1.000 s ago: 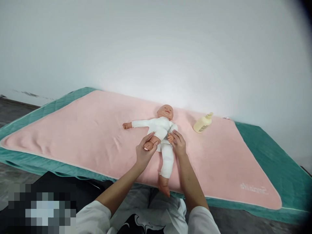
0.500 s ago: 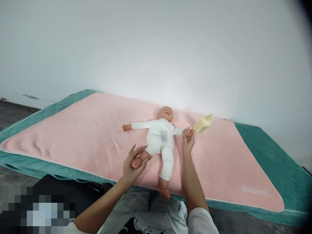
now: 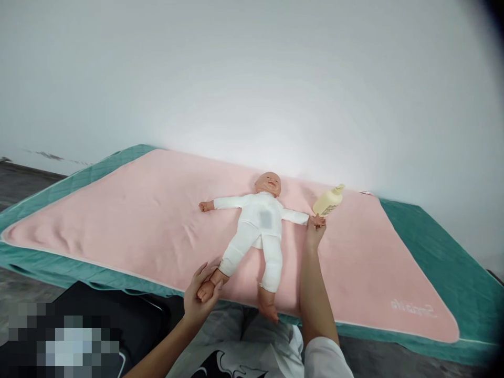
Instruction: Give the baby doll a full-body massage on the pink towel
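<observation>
The doll lies face-up on the pink mat, all four limbs stretched out; how much handling is done or left cannot be told. The hands are well apart: the left, partly open, cradles one foot; the right pinches the doll's hand beside the yellow bottle.

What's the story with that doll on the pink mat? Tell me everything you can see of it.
The doll lies face up, bald head away from the person, arms and legs spread. Its body and limbs look white and cloth-like, with a grey patch on the front; head, hands and feet look like skin-toned plastic. The person's left hand holds one foot; the right hand grips one of its hands, beside the yellow bottle.
</observation>
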Available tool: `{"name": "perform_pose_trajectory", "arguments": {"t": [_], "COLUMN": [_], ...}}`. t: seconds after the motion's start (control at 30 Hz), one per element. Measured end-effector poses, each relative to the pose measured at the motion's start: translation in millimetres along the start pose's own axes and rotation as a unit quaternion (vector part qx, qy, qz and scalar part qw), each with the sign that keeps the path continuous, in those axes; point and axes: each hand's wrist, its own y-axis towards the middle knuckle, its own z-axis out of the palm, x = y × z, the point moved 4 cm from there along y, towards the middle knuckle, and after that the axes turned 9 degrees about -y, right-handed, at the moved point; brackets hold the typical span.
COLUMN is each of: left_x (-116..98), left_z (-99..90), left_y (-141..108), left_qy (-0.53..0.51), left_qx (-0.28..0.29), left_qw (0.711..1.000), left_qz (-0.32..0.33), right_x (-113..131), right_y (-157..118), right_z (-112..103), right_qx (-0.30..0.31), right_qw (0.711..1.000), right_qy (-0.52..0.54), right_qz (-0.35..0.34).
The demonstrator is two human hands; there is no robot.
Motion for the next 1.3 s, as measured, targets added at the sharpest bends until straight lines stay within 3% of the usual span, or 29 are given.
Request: {"name": "perform_pose_trajectory", "arguments": {"t": [0.13, 0.3, 0.5, 0.87, 1.03, 1.3], "left_x": [6.5, 5.7, -0.8, -26.2, -36.2, -41.1], "left_z": [-2.7, -1.9, 3.7, 15.4, 25.0, 43.9], "left_y": [-10.9, -11.4, -3.2, 34.7, 52.4, 71.8], "left_qy": [0.022, 0.034, -0.023, -0.097, -0.098, -0.122], "left_qx": [-0.009, -0.009, -0.016, -0.012, -0.014, -0.032], "left_qw": [0.999, 0.999, 0.999, 0.994, 0.995, 0.992], "left_qz": [-0.038, -0.021, -0.041, -0.039, -0.02, -0.009], "right_x": [-7.9, -14.0, 1.0, 41.6, 46.8, 54.3], "right_y": [3.2, 4.9, -2.4, -25.9, -30.1, -54.1], "right_z": [-2.4, -3.6, 1.4, 4.6, 8.7, 20.0], "right_qx": [-0.01, -0.002, 0.025, 0.055, 0.063, 0.136], "right_qw": [1.0, 1.0, 0.998, 0.992, 0.988, 0.977], "right_qy": [0.008, 0.022, 0.059, 0.091, 0.085, 0.055], "right_qz": [0.008, 0.021, 0.001, -0.076, -0.114, -0.157]}}
